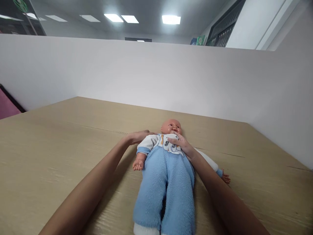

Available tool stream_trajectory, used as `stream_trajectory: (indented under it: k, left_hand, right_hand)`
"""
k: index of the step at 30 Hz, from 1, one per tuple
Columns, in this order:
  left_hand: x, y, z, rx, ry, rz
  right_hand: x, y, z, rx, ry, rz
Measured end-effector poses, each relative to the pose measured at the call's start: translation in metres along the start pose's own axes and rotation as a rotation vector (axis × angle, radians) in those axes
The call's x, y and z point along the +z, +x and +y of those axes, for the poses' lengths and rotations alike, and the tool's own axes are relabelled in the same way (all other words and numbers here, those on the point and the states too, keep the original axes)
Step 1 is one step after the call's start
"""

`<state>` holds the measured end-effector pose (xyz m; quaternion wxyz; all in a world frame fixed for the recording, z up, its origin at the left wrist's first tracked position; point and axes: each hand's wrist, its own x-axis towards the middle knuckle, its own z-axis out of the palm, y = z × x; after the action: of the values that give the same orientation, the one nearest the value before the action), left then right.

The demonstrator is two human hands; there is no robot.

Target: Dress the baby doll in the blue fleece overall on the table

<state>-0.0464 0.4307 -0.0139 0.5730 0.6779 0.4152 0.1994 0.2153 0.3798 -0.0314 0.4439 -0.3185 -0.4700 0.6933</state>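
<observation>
Doll (156, 176) in fleecy blue trousers lies face up on a wood-toned tabletop (49, 156), seen from the head camera, its bald head (168, 125) towards a white partition (156, 71) and its legs towards the wearer. The person's left hand (141, 135) reaches in beside a white sleeve (149, 143), fingers extended at the doll's shoulder; whether they grip cannot be told. The right hand (181, 143) rests on the chest, thumb and forefinger parted, the thumb across the printed bib (171, 149) and the forefinger near the chin.

Handling it well would seem to call for light, even pressure from both sides, a flat palm steadying the chest and fingertips kept clear of the mouth and eyes. The loose doll arm (210, 161), out on the right beside the wearer's forearm, deserves care lest it be pinned or twisted.

Several details escape the lens: the left fingertips behind the shoulder, the right hand's remaining fingers, and anything beneath the doll's back. The frame's lower edge cuts off its feet, and a pink panel (8, 104) at far left is only partly shown.
</observation>
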Motion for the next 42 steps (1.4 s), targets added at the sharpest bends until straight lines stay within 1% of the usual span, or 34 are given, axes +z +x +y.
stream_trajectory:
  k: [1, 2, 3, 6, 8, 10, 13, 15, 17, 21, 25, 27, 29, 32, 34, 35, 37, 38, 40, 42]
  left_hand:
    - [-0.001, -0.003, 0.003, -0.012, -0.045, -0.074]
    - [-0.001, -0.006, 0.005, -0.026, -0.085, -0.120]
    - [-0.002, -0.009, 0.006, -0.043, -0.106, -0.126]
    - [-0.004, -0.012, 0.004, -0.093, -0.032, -0.006]
    - [-0.009, -0.012, 0.001, -0.108, 0.045, 0.031]
    - [-0.014, -0.012, -0.003, -0.101, 0.106, 0.040]
    - [-0.021, -0.015, -0.006, -0.065, 0.170, 0.036]
    - [-0.024, -0.016, -0.007, -0.028, 0.212, 0.010]
    - [-0.025, -0.015, -0.010, 0.007, 0.261, -0.022]
    - [-0.025, -0.010, -0.016, 0.066, 0.301, -0.085]
    - [-0.025, -0.015, -0.012, 0.097, 0.325, -0.110]
    - [-0.027, -0.021, -0.007, 0.059, 0.341, -0.122]
    - [-0.031, -0.027, -0.003, -0.021, 0.388, -0.142]
    - [-0.037, -0.035, 0.000, -0.106, 0.478, -0.229]
    - [-0.043, -0.038, 0.002, -0.171, 0.520, -0.256]
    - [-0.046, -0.040, 0.002, -0.216, 0.552, -0.243]
    - [-0.054, -0.042, 0.002, -0.303, 0.649, -0.175]
    - [-0.058, -0.044, 0.003, -0.325, 0.697, -0.144]
    - [-0.062, -0.046, 0.006, -0.310, 0.750, -0.073]
    - [-0.056, -0.049, 0.017, -0.207, 0.780, 0.046]
  right_hand:
    - [0.001, 0.000, 0.000, -0.003, -0.004, 0.010]
    - [0.003, -0.001, -0.001, -0.007, -0.011, 0.021]
    - [0.004, -0.001, -0.001, -0.010, -0.018, 0.033]
    - [0.008, -0.002, -0.008, -0.014, -0.040, 0.059]
    - [0.008, -0.004, -0.017, 0.014, -0.090, 0.061]
    - [0.006, -0.007, -0.030, 0.063, -0.215, 0.068]
    - [0.000, -0.013, -0.046, 0.083, -0.534, 0.100]
    - [-0.003, -0.014, -0.048, 0.061, -0.751, 0.111]
    - [-0.003, -0.014, -0.045, 0.048, -0.908, 0.101]
    - [-0.001, -0.011, -0.035, 0.041, -1.051, 0.078]
    - [0.000, -0.013, -0.036, 0.025, -1.201, 0.121]
    - [0.002, -0.017, -0.040, 0.035, -1.304, 0.157]
    - [0.004, -0.022, -0.045, 0.056, -1.396, 0.209]
    - [0.002, -0.030, -0.047, 0.057, -1.499, 0.298]
    - [-0.007, -0.039, -0.045, -0.002, -1.546, 0.375]
    - [-0.014, -0.047, -0.042, -0.042, -1.562, 0.412]
    - [-0.033, -0.068, -0.033, -0.116, -1.584, 0.467]
    - [-0.045, -0.082, -0.028, -0.147, -1.593, 0.472]
    - [-0.072, -0.114, -0.017, -0.187, -1.618, 0.483]
    - [-0.098, -0.148, -0.004, -0.232, -1.611, 0.473]
